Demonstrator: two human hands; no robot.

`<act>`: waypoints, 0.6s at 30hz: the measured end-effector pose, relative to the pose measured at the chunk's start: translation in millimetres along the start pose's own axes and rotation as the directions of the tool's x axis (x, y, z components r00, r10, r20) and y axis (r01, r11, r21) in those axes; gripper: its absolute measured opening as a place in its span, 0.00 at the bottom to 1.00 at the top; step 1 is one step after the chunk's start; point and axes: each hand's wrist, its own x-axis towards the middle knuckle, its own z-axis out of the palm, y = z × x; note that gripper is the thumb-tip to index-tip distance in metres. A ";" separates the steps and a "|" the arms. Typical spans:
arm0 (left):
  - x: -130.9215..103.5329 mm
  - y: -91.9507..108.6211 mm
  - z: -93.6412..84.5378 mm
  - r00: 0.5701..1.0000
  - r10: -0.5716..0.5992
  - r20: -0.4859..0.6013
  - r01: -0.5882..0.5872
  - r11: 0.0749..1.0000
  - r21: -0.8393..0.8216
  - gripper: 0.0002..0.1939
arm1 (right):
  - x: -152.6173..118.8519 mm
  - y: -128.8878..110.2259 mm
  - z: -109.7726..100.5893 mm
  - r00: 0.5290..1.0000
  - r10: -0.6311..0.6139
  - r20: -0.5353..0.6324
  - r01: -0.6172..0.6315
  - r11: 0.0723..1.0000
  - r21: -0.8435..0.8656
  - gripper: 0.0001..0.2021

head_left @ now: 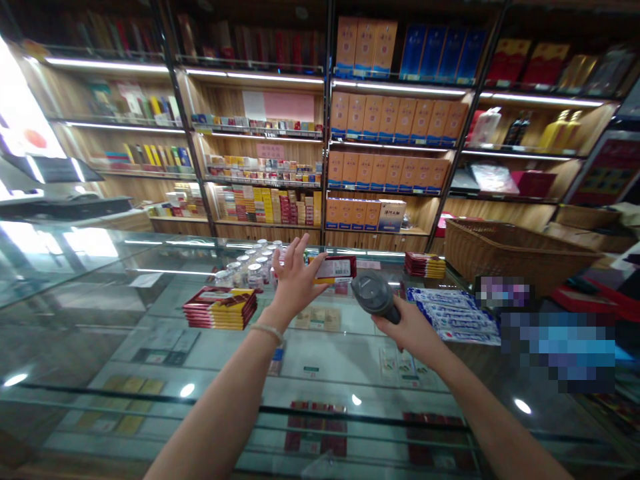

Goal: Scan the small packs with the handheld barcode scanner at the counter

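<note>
My left hand [296,277], wearing a pale bracelet, pinches a red and yellow flat packet [336,269] between thumb and forefinger, with its other fingers raised. A white barcode label on the packet faces me. In my right hand [413,330] is a dark grey barcode scanner [375,295], its head close to the packet's right end. Left of my left wrist, a stack of red and yellow packets [220,308] lies on the glass counter [310,363]. Beyond my right hand lie several blue and white packets [455,313].
Small white-lidded jars [255,270] stand behind my left hand. Another packet stack [425,265] sits at the back right, near a wicker basket [515,250]. Shelves of orange boxes [395,117] line the wall. A computer screen [50,169] is at far left.
</note>
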 end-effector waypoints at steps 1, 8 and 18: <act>0.0 0.0 -0.1 1.000 0.000 0.000 0.000 1.000 -0.001 0.37 | 0.6 0.8 -0.8 1.000 0.022 -0.008 -0.022 0.999 -0.040 0.14; 0.0 0.8 -1.3 1.000 -0.004 -0.006 0.004 1.000 -0.001 0.36 | 8.1 12.2 1.0 0.990 -0.051 -0.129 -0.004 0.921 -0.390 0.17; 1.8 2.2 -3.5 1.000 -0.004 -0.007 0.004 1.000 -0.029 0.34 | 6.4 27.3 27.2 0.973 -0.230 0.011 0.192 0.783 -0.592 0.18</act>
